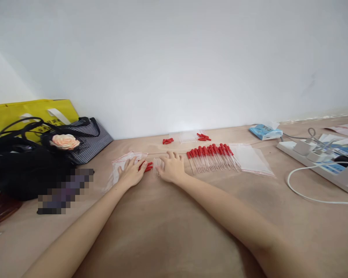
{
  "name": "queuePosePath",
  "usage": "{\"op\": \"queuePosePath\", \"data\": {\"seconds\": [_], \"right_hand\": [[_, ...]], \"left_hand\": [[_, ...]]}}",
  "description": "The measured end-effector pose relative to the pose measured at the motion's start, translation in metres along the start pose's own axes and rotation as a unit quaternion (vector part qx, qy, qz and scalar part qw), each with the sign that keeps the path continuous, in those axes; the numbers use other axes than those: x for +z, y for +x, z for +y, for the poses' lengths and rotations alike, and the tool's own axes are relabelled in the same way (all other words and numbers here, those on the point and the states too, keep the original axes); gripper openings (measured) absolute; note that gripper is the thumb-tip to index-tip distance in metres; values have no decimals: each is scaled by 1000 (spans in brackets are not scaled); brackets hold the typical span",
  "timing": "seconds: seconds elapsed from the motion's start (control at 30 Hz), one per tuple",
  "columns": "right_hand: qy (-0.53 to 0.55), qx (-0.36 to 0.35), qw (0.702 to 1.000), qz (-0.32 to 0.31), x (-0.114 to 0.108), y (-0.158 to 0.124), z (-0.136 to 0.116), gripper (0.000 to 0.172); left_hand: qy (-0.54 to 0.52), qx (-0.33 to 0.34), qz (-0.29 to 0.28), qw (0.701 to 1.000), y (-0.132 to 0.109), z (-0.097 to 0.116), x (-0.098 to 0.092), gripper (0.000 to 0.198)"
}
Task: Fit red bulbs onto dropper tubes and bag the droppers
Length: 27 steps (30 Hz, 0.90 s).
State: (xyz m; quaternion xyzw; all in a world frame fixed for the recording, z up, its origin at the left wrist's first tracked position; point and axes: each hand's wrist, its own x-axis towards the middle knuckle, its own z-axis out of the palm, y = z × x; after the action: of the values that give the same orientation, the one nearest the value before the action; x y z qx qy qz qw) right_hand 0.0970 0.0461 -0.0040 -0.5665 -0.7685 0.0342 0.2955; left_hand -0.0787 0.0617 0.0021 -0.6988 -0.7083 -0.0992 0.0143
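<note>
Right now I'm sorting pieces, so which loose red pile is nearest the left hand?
The front pile, beside the left hand; two others lie near the wall.

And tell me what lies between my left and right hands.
In the head view, red bulbs lie beside the left hand, then clear tubes side by side next to the right hand.

Small red bulbs (149,167) lie in a loose cluster, thin clear tubes (156,166) side by side just right, rumpled clear red-lined bag (115,170) left, all toward the surface's (159,227) back edge.
</note>
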Motion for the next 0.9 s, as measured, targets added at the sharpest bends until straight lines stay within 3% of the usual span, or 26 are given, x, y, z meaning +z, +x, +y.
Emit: {"op": "queuePosePath", "data": {"seconds": [0.13,0.3,0.6,0.8,0.9], "right_hand": [[-1,26,998,-51,18,9,-20,38],[1,23,996,-82,25,8,-18,36],[-22,6,996,-85,9,-10,7,38],[-26,13,998,-57,-6,-24,28,34],[-2,-5,999,-47,-9,-28,34,32]], "left_hand": [[-33,65,23,997,5,2,6,43],[-68,130,44,988,3,9,8,32],[-133,178,70,972,-6,45,19,20],[-164,178,83,967,-12,76,28,21],[-174,167,93,966,-14,81,27,25]]}}
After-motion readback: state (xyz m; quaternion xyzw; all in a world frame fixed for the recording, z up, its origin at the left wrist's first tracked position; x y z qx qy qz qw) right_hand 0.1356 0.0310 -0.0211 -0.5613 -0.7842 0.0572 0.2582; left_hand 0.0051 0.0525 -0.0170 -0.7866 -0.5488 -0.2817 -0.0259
